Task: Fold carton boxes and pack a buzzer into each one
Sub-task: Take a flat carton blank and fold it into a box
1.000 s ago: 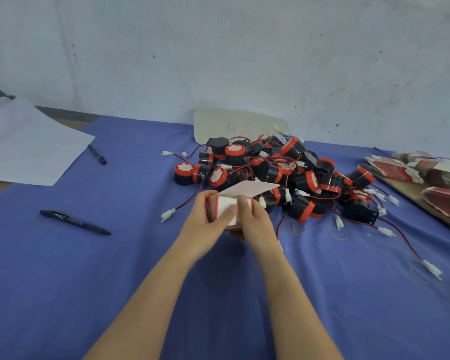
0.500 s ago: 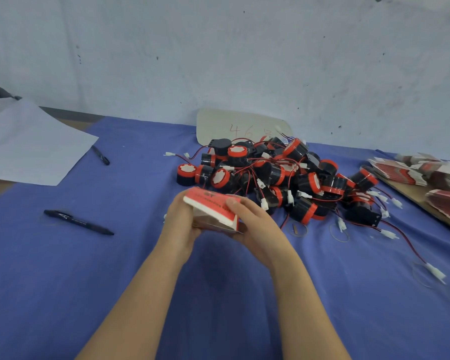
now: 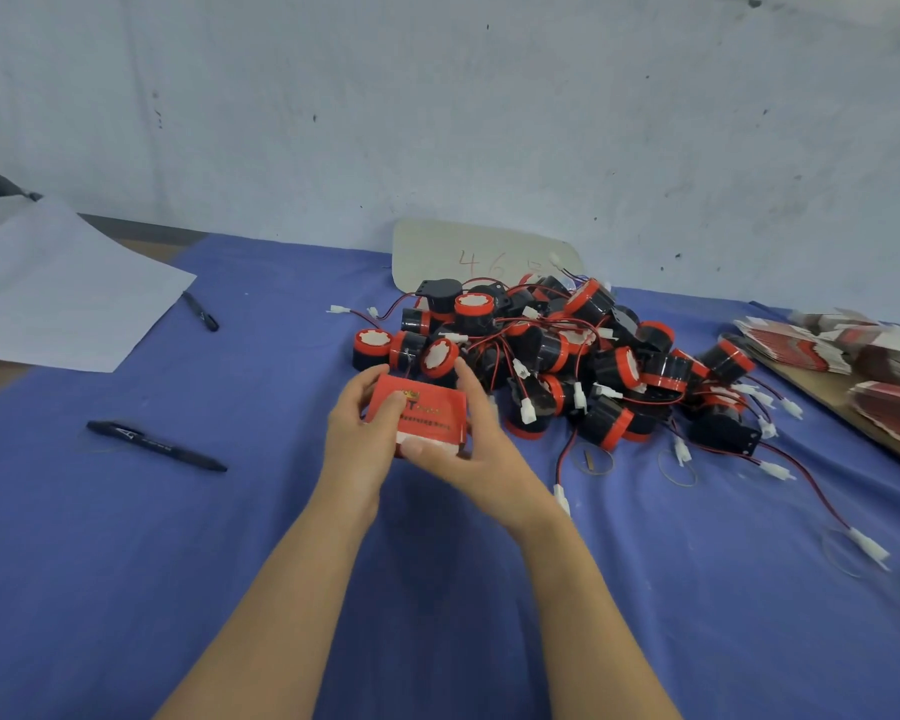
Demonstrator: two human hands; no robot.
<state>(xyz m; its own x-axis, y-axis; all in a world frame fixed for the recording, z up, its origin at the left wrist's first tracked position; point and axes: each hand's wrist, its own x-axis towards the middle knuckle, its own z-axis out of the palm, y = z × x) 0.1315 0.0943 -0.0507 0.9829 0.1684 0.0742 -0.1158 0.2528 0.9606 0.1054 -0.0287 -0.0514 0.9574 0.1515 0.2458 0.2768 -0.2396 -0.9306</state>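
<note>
**A:** What lies farthest left of the fingers?

**B:** A white sheet of paper (image 3: 58, 288), well away from the left hand (image 3: 357, 433), partly overlapping the blue cloth (image 3: 178, 563). One black pen (image 3: 201, 312) lies just beside the sheet's right corner. A second black pen (image 3: 157, 446) lies closer, flat on the cloth, still well apart from that hand's fingers.

**A:** And the hands themselves?

**B:** The left hand grips the left end of the carton box (image 3: 427, 407), thumb pressed on its red printed face and the other fingers curled round the far side. The right hand (image 3: 484, 454) holds the right end, thumb under the white near edge and forefinger stretched up along the far side. So the box sits between the two sets of fingers, with its red face tilted toward the camera. I cannot tell what is inside it.

**A:** What is beyond the fingertips?

**B:** The pile of buzzers (image 3: 567, 356), just behind them and spreading rightward. They are black with red rims, tangled in red and black wires with white plugs. Behind the pile, a pale card (image 3: 468, 252) marked "46" leans on the wall.

**A:** And farthest right?

**B:** Thin rubber bands (image 3: 676, 467) lie on the cloth right of the right hand. Well beyond them are stacks of flat cartons (image 3: 853, 350).
</note>
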